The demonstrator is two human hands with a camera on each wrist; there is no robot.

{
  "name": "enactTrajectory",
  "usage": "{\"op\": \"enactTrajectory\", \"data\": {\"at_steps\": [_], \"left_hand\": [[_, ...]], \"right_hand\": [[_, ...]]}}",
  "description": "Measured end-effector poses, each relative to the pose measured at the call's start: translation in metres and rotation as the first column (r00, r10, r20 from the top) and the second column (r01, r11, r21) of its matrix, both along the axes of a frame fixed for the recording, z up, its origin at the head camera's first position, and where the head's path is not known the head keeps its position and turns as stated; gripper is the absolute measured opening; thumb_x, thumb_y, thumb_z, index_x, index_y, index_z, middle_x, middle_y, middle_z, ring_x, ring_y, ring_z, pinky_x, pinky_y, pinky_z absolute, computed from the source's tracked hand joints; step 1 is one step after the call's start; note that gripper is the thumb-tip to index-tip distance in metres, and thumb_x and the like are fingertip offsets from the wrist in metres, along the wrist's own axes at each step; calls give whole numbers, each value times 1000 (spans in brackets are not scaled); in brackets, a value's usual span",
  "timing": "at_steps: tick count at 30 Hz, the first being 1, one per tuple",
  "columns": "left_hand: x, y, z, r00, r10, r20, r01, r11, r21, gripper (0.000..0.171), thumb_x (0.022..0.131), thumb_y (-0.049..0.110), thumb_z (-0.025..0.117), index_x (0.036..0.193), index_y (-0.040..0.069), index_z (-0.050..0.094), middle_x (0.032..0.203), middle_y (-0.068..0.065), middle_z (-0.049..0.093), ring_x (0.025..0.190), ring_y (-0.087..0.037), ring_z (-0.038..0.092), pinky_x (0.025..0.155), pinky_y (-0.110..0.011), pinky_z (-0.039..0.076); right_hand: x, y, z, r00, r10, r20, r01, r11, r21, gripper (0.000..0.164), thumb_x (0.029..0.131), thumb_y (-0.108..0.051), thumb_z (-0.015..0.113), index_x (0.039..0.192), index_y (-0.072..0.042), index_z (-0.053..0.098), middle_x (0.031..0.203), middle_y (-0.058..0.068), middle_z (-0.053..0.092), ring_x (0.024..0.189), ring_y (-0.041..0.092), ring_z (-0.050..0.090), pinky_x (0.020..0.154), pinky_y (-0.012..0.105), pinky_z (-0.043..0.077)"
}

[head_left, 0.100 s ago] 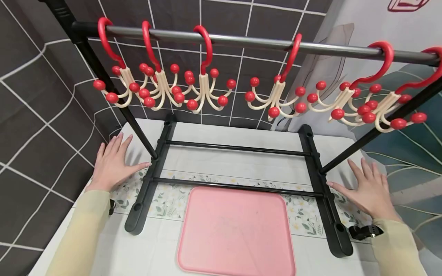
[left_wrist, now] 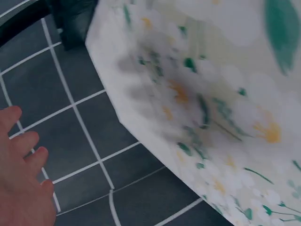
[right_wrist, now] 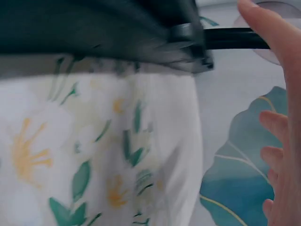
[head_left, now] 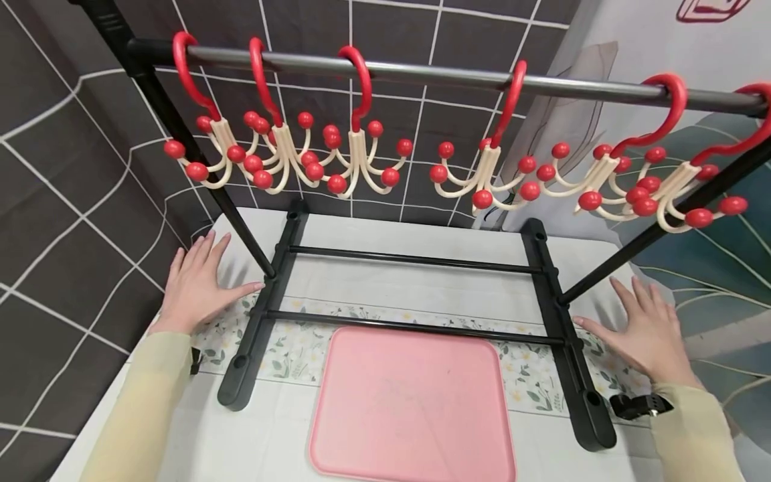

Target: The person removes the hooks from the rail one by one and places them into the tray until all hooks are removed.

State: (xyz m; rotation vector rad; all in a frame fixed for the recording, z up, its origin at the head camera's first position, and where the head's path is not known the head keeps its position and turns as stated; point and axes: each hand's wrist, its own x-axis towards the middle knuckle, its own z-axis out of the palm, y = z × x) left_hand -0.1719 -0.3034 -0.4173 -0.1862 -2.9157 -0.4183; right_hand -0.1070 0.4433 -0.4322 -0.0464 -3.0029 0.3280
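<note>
My left hand [head_left: 195, 284] is spread beside the left foot of a black rack, fingers extended and thumb tip right at the foot [head_left: 255, 335]. On the other side, my right hand [head_left: 647, 331] has its fingers fanned out, the thumb close to the right foot [head_left: 560, 321]. Neither hand holds anything. From the rack's top rail [head_left: 434, 72] hang several small hangers, each with a red hook [head_left: 363, 80] and cream prongs tipped with red balls [head_left: 390, 177]. In the left wrist view my left fingers [left_wrist: 28, 160] show; the right wrist view shows my right thumb [right_wrist: 265, 21] near the rack.
A pink tray [head_left: 412, 402] lies between the feet, its far edge by the front crossbar [head_left: 415, 326]. The white cloth [head_left: 277, 428] bears a floral strip. Dark tiled walls [head_left: 385, 33] stand behind and left; a patterned curtain [head_left: 711, 268] hangs at the right.
The fourth hanger from the left has swung slightly to the right. Both hands stay nearly where they were.
</note>
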Motion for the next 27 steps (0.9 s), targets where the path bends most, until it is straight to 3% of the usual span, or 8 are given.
{"op": "enactTrajectory", "data": {"at_steps": [5, 9, 12, 15, 19, 23, 25, 27], "left_hand": [[-3, 7, 13, 998, -6, -56, 12, 994, 107, 116, 79, 68, 76, 163, 8, 21, 165, -22, 18, 150, -43, 18, 122, -54, -1], [-4, 19, 27, 998, 37, -53, -19, 950, 311, 112, 81, 56, 81, 164, 14, 19, 166, -16, 20, 151, -41, 19, 121, -59, 12], [-3, 32, 38, 996, 79, -51, -42, 856, 515, 104, 84, 42, 85, 163, 18, 24, 165, -11, 27, 150, -34, 26, 119, -56, 23], [-4, 44, 48, 989, 94, -115, 14, 711, 703, 90, 85, 21, 86, 159, 16, 35, 158, -9, 40, 143, -25, 40, 117, -42, 33], [-7, 55, 61, 968, 109, -225, 137, 520, 843, 75, 82, -1, 83, 149, 12, 51, 143, -9, 56, 125, -18, 58, 107, -29, 45], [-7, 61, 71, 952, 141, -272, 192, 416, 889, 67, 80, -6, 83, 141, 11, 60, 131, -10, 64, 109, -14, 67, 97, -25, 52], [-9, 63, 74, 945, 151, -292, 218, 377, 900, 63, 80, -7, 83, 138, 9, 63, 128, -10, 67, 104, -13, 69, 93, -23, 53], [-10, 64, 75, 938, 159, -308, 238, 352, 905, 59, 80, -7, 82, 135, 8, 65, 125, -9, 69, 101, -13, 70, 91, -22, 54]], "right_hand": [[2, -4, 19, 998, -23, -50, 18, 996, -83, 105, 89, -56, 71, 160, 2, 18, 163, 32, 3, 150, 49, -6, 111, 76, 0], [7, -14, 42, 982, -112, -153, 79, 976, -205, 88, 95, -43, 70, 158, 3, 27, 166, 23, 12, 151, 45, 7, 115, 71, 5], [10, -23, 61, 938, -231, -259, 147, 940, -307, 72, 98, -32, 67, 155, -1, 37, 166, 11, 23, 151, 39, 19, 120, 62, 10], [13, -32, 80, 858, -361, -365, 197, 889, -414, 57, 101, -25, 64, 152, -7, 48, 160, 3, 37, 148, 26, 32, 123, 45, 18], [17, -45, 107, 761, -526, -379, 232, 767, -598, 43, 104, -24, 60, 147, -19, 56, 153, -5, 47, 142, 7, 39, 118, 24, 22], [23, -59, 136, 719, -618, -317, 228, 641, -733, 42, 108, -26, 52, 150, -25, 50, 154, -8, 46, 141, 3, 37, 116, 16, 21], [25, -66, 148, 711, -604, -360, 181, 652, -736, 43, 109, -24, 49, 152, -22, 48, 155, -5, 45, 142, 7, 37, 116, 17, 21], [26, -71, 157, 691, -571, -444, 124, 698, -705, 43, 109, -22, 50, 152, -16, 48, 153, -1, 48, 140, 9, 40, 116, 18, 22]]}}
